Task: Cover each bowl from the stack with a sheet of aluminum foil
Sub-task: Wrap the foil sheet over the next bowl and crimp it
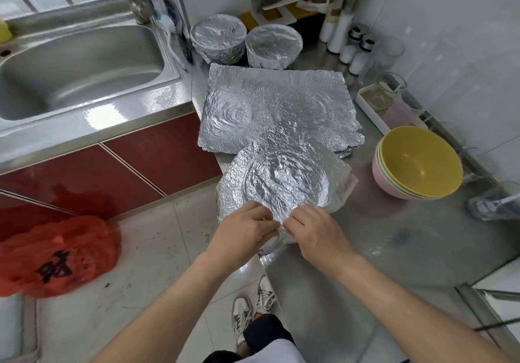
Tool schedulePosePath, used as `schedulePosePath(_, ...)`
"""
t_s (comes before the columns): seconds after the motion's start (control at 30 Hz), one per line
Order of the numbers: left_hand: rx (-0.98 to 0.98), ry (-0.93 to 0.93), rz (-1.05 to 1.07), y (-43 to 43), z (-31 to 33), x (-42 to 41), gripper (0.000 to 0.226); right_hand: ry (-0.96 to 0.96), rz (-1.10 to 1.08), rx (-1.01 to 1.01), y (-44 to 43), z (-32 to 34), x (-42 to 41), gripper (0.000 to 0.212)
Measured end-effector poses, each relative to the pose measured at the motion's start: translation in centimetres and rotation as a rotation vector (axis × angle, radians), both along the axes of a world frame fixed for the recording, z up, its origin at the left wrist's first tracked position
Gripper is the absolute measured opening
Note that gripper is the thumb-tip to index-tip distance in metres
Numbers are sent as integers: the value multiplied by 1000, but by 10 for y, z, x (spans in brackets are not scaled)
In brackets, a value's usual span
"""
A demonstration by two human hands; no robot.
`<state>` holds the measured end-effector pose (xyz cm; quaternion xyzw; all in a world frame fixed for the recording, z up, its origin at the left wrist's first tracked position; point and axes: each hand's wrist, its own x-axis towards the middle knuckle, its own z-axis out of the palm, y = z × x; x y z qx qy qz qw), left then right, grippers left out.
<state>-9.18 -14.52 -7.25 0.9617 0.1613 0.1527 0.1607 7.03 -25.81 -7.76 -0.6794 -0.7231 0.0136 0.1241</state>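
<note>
1. We are covering one bowl right now. The foil sheet [284, 171] is lying over it at the near edge of the tabletop [408, 239]. The bowl under it is hidden.
2. Our left hand [242, 229] and our right hand [316, 232] are working side by side at the near rim. Each grip is clamped on the edge of the foil sheet, pinching it.
3. We think we are folding the edge down. The far side and the right side are sticking out flat. So the next move is going round the rim bit by bit, pressing softly so the foil is not tearing.
4. We are counting two finished ones at the back: the left covered bowl [218, 37] and the right covered bowl [273, 44], standing just beside each other.
5. One bowl is under our hands.
6. The stack of bowls [419, 165] is waiting on the right. It is showing three rims: yellow, pale green and pink.
7. The pile of flat foil [275, 104] is lying between the finished bowls and ours. We cannot tell how many sheets are in it.
</note>
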Motion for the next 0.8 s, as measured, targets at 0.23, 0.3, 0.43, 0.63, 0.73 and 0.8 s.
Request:
schedulePosePath(0.23,83,-36,-28,-7,-13,13,15,37,49,67,-2,0,10,22)
schedulePosePath(0.3,98,-44,-2,-12,-14,17,13,24,61,54,-4,2,14,23)
schedulePosePath(0.43,63,-41,49,-21,-10,23,19,19,22,0,-7,9,31,21)
schedulePosePath(0.63,-446,-207,706,-7,2,-4,38,196,-112,-69,-13,25,33,17)
schedulePosePath(0.73,-1019,-284,879,6,1,-21,53,249,-70,-66,-12,18,21,12)
schedulePosePath(0.8,-1359,-363,798,12,-6,-32,66,265,-71,-60,-10,14,18,14)
